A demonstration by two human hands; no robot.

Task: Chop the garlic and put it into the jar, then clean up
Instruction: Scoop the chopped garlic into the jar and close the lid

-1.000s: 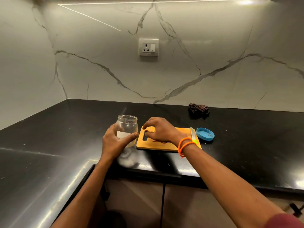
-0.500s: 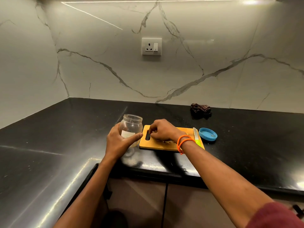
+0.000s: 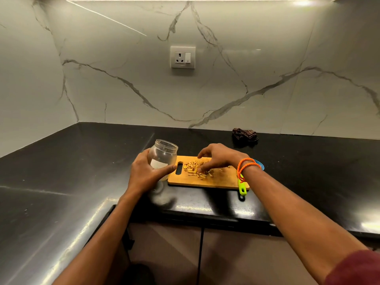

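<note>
Fingers (image 3: 202,168) of right hand (image 3: 221,156) lifted from earlier flat press, curled into garlic (image 3: 197,168), gathering; left hand (image 3: 147,173) kept gripping jar (image 3: 163,158). Transfer imminent.

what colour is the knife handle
Bright lime green knife handle, seen in the head view.

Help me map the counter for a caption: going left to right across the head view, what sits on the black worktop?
Glass jar held by the left hand → wooden cutting board with chopped garlic under the right hand → green knife handle → blue lid.
</note>
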